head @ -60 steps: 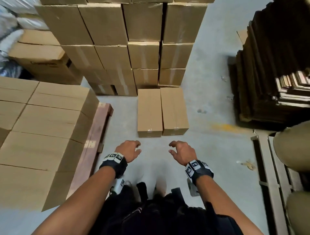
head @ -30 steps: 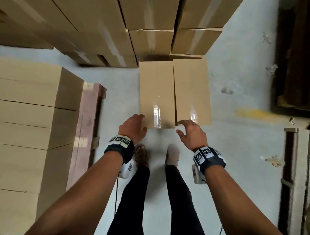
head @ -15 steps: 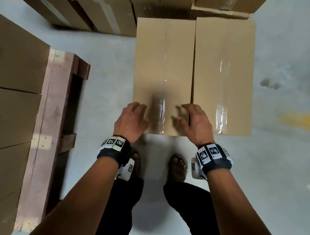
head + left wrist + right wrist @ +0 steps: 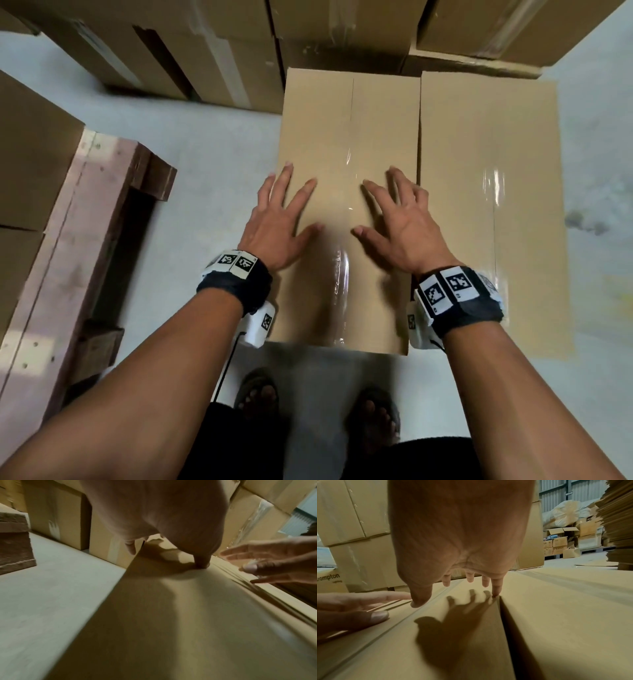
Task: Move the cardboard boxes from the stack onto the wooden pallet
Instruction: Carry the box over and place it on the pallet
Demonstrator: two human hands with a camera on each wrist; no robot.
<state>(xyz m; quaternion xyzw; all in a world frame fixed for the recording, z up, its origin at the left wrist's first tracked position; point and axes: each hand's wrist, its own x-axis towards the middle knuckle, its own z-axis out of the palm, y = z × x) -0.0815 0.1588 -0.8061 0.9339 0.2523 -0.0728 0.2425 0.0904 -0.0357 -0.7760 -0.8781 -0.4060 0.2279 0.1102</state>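
In the head view, the left hand (image 4: pixel 279 219) and right hand (image 4: pixel 399 219) are spread flat, fingers wide, over the left tan taped cardboard box (image 4: pixel 346 137) on the grey floor (image 4: pixel 212 164) beside the pinkish wooden pallet (image 4: pixel 68 240); in both wrist views, outstretched fingers (image 4: pixel 495 588) are seen over the box top.

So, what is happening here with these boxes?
A person bends over two cardboard boxes lying side by side on the floor. Both hands are spread open over the top of the left box: the left hand near its left edge, the right hand near the gap beside the right box. Nothing is gripped or lifted yet. The wooden pallet, partly loaded, waits at the left.
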